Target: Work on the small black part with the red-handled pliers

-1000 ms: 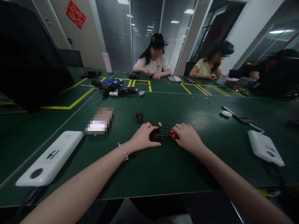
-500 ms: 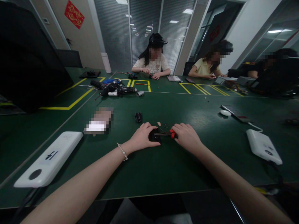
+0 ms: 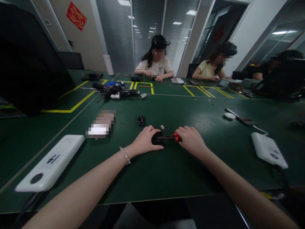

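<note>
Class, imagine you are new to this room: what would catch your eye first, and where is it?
Probably the red-handled, dark metal pliers near the centre, held in the right-hand grip, their tips over a small black piece that the left-hand grip encloses. Next, perhaps, the long white plastic block with dark markings at lower left, and the red diamond-shaped sign at upper left.

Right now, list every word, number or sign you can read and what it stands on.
"14", probably: handwritten on the left white device; slanted, so not certain.
Unreadable: characters on the red diamond sign, too stylised.
Unreadable: faint marks on the right white device, too small.
Unreadable: the dim red sign, too dark.
</note>
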Action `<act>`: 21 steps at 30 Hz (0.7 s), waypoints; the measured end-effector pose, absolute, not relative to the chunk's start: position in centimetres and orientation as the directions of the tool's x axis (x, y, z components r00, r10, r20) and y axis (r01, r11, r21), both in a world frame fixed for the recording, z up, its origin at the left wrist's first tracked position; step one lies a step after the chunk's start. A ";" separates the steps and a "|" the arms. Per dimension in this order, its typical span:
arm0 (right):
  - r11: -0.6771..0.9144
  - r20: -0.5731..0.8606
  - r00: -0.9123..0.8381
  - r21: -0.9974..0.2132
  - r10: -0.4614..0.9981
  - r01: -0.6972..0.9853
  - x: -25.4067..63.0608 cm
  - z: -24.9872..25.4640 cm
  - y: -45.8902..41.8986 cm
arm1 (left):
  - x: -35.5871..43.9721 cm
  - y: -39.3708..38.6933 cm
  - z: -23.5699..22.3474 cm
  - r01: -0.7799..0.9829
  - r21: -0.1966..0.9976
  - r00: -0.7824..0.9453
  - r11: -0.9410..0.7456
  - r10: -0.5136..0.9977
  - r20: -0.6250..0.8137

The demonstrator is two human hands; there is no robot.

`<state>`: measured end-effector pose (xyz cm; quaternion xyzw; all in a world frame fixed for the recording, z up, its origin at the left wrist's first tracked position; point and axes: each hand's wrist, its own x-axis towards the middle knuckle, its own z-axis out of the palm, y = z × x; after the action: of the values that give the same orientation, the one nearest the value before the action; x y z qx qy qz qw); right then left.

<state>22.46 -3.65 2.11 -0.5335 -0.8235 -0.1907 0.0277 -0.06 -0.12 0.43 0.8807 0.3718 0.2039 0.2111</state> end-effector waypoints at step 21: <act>0.365 0.234 -0.432 0.281 0.871 0.887 22.3 2.2 -3.7 | 0.0 -0.1 0.4 0.563 0.521 0.642 -0.642 0.736 0.213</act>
<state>22.32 -3.67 2.20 -0.5322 -0.8259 -0.1847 0.0225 -0.03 -0.12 0.42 0.8818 0.3685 0.2079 0.2084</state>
